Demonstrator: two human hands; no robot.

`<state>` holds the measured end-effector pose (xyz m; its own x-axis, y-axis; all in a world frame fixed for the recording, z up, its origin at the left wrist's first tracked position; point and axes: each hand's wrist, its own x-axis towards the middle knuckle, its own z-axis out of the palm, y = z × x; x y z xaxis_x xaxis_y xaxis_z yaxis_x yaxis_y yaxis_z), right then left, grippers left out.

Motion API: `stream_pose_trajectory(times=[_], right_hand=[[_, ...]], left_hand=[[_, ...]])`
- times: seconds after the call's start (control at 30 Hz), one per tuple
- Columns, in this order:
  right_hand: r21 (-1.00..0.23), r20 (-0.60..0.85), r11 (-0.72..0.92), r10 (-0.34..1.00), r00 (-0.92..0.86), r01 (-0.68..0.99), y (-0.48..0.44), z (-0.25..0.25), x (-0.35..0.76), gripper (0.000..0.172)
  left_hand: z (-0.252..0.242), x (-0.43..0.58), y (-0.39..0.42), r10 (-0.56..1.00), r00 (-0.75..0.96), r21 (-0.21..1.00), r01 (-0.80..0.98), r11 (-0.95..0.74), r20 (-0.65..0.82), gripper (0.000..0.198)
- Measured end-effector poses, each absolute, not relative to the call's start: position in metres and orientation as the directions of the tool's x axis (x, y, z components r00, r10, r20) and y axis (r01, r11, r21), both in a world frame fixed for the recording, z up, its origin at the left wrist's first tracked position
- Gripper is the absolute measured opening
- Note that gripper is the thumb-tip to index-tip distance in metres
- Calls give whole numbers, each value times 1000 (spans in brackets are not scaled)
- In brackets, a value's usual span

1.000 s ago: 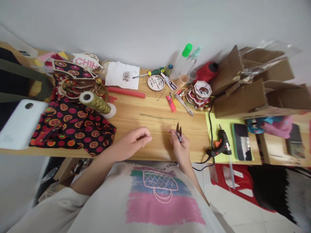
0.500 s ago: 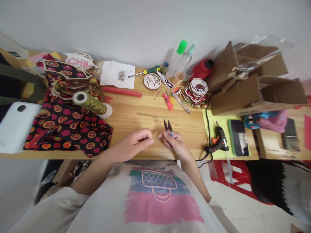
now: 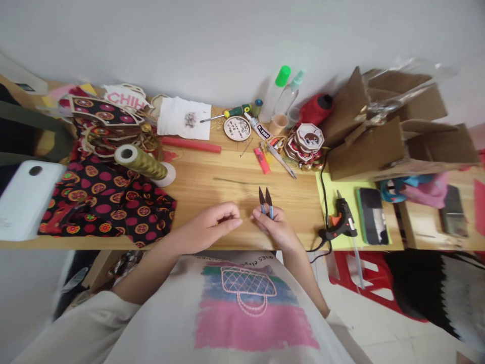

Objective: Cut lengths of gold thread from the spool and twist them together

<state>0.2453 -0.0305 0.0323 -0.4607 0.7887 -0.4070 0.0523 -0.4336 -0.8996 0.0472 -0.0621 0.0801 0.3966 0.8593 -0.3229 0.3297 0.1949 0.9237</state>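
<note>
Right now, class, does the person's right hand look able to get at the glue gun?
Probably yes: the glue gun lies to the right of the right hand, with tabletop and a low black cord between. However, that hand holds scissors, which would likely need putting down.

The scene is taken in by a single camera worn on the person's head, faced forward and tilted down. The worktop (image 3: 200,194) is viewed from above at close range and is spread across the full width of the frame. The wall (image 3: 189,45) behind is caught along the top, the shirt front (image 3: 255,326) at the bottom. The left hand (image 3: 214,222) and right hand (image 3: 273,222) are framed near the centre.
</note>
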Motion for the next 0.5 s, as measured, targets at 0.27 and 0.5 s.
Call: stream_pose_trajectory(times=[0.27,0.5], right_hand=[[-935,-353,-330,866,-353,127,-33,29,247,26],[-908,-194,-133,974,-115,397,-28,35,264,20]], left_hand=[[77,51,-61,888,341,898,411,154,-308,21],[68,42,-54,951,140,736,667,116,-277,16]])
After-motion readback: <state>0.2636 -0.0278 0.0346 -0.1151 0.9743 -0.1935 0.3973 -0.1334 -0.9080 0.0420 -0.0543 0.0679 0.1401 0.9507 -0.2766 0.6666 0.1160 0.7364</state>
